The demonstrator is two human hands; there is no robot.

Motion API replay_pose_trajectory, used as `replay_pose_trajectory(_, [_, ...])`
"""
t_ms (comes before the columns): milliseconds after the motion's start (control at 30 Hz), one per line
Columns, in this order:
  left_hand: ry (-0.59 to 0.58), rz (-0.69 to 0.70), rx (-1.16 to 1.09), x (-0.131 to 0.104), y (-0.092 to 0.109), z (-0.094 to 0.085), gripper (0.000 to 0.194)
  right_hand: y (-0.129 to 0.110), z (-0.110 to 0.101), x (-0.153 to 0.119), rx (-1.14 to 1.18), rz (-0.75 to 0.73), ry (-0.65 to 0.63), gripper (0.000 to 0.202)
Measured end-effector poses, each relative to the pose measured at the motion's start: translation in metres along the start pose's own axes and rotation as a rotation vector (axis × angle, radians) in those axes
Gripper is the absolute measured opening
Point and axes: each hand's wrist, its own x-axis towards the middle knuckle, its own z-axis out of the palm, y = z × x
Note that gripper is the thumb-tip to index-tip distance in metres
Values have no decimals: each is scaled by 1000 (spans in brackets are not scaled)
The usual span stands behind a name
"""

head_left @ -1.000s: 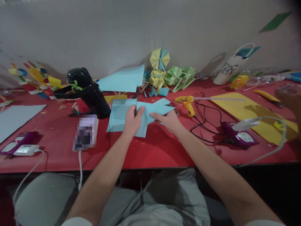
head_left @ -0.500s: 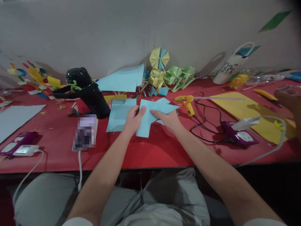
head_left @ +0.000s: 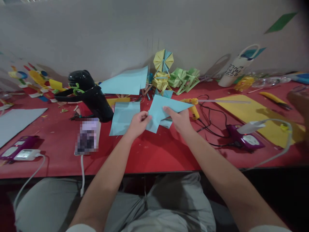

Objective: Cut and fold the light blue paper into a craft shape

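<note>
A folded sheet of light blue paper (head_left: 160, 111) is held between my two hands above the red table. My left hand (head_left: 139, 122) pinches its lower left edge with thumb and fingertips. On the right side, my right hand (head_left: 178, 119) grips the paper, thumb on top and fingers hidden beneath. The paper comes to a point at the right. Under it, another small piece of blue paper (head_left: 166, 123) partly shows. A creased blue square sheet (head_left: 124, 117) lies on the table just left of my left hand.
Behind my hands stand yellow and green folded paper shapes (head_left: 163, 61). A yellow glue gun (head_left: 194, 111) with a black cord lies right, near a purple power strip (head_left: 245, 137). A black bottle (head_left: 98, 103) leans left, behind a phone (head_left: 87, 136). A white bottle (head_left: 233, 71) stands back right.
The blue paper has turned and its pointed end now reaches further right, over part of the glue gun. My right hand has shifted slightly right, and my left hand now holds a lower corner.
</note>
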Motion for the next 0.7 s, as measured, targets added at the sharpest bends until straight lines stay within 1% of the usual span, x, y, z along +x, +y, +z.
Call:
replay_pose_trajectory(67, [1,-46,-11,0,1,0,32,0,-1,2,-3,-18,41,35])
replay_pose_trajectory(167, [35,-154,-16,0,1,-3,35,2,-2,4,-32,-27,73,35])
replay_pose_trajectory(233, [30,-168,-45,1,-1,-6,33,3,-3,6,-32,-12,82,34])
replay_pose_trajectory(267, [16,-156,-67,1,-3,-7,30,3,-3,6,-22,-4,89,34])
replay_pose_trajectory(333, [-56,-150,-114,2,-6,-10,23,4,-4,7,11,16,98,35])
replay_pose_trajectory(433, [-165,-183,-136,2,-6,-14,19,3,-7,9,54,49,86,36])
replay_pose_trajectory(567, [-209,-229,-115,0,1,-19,20,1,-9,10,62,68,78,38])
replay_pose_trajectory(667, [-259,-202,-125,-1,3,-21,17,0,-9,10,56,93,76,38])
replay_pose_trajectory(700, [-276,-181,-117,0,3,-21,19,0,-9,11,57,103,82,38])
